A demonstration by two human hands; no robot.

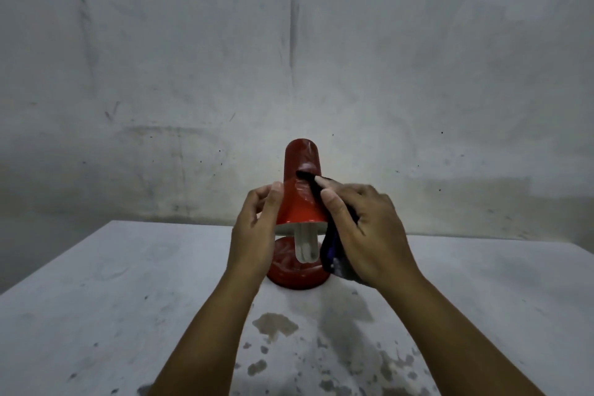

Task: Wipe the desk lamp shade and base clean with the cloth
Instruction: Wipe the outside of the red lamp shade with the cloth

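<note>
A small red desk lamp stands in the middle of the table, its cone shade (297, 193) tilted toward me with a white bulb (303, 244) hanging out of it. The round red base (289, 275) sits below, streaked with dust. My left hand (254, 235) grips the left side of the shade, thumb on its front. My right hand (363, 231) holds a dark cloth (334, 254) and presses a fold of it against the shade's right side. The rest of the cloth hangs down beside the base.
The white table (128, 299) is scuffed, with dark stains (276, 326) near the front edge between my forearms. A grey stained wall (289, 58) rises right behind the table's far edge.
</note>
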